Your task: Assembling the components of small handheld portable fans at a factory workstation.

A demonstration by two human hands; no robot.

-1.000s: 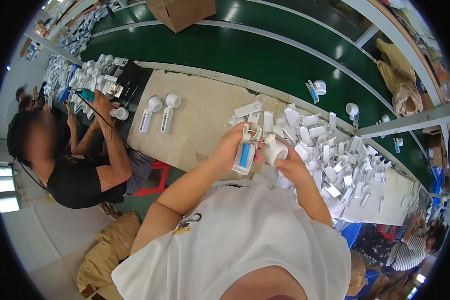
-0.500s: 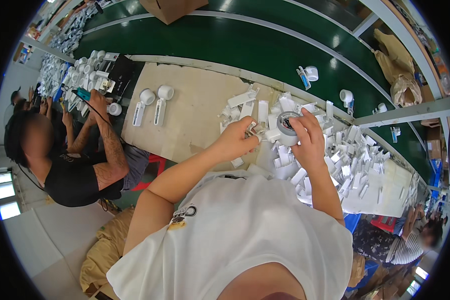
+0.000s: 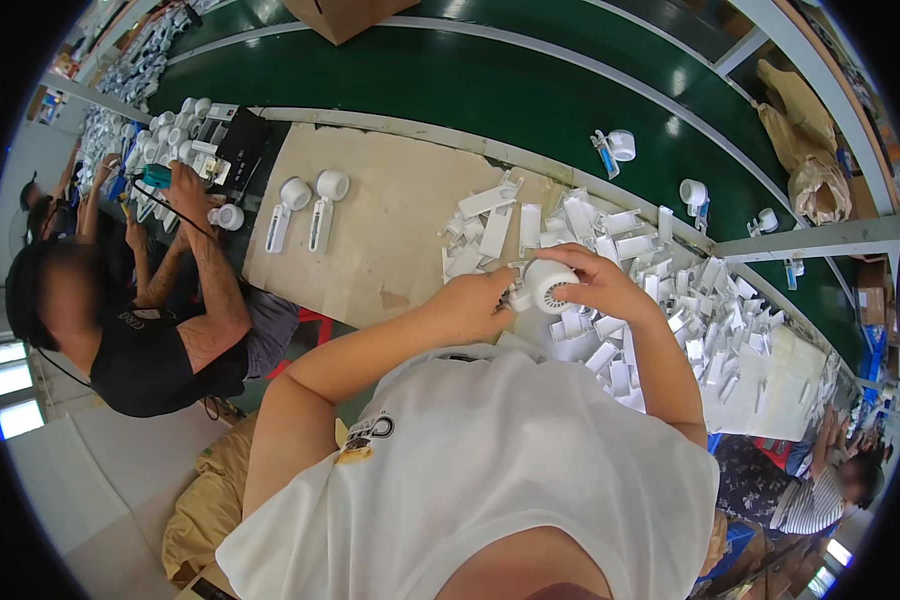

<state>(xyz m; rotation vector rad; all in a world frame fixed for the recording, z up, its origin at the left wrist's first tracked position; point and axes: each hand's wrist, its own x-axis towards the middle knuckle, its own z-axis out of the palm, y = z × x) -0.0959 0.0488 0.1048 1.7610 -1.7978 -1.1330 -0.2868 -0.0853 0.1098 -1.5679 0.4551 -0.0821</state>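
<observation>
Just in front of my chest I hold a white handheld fan (image 3: pixel 547 286), its round slotted grille turned toward the right. My left hand (image 3: pixel 478 304) is closed around the handle end, and its fingers hide most of that part. Curled over the round head is my right hand (image 3: pixel 610 288), thumb near the grille and fingers on the upper side. Beyond and to the right of both hands lies a heap of white plastic handle covers (image 3: pixel 710 325), spread over the worktable (image 3: pixel 390 200).
Two fans (image 3: pixel 288 210) (image 3: pixel 326 205) lie on the table's left part. More fans (image 3: pixel 620 146) rest on the green conveyor belt (image 3: pixel 450 80) beyond. A co-worker (image 3: pixel 160 340) at left holds a teal power tool (image 3: pixel 156 176). A metal post (image 3: pixel 820 238) stands at right.
The fan head has been turned over, from its open grey-rimmed side to the slotted grille. Both hands have come slightly nearer my body. The co-worker's tool hand has moved up and left.
</observation>
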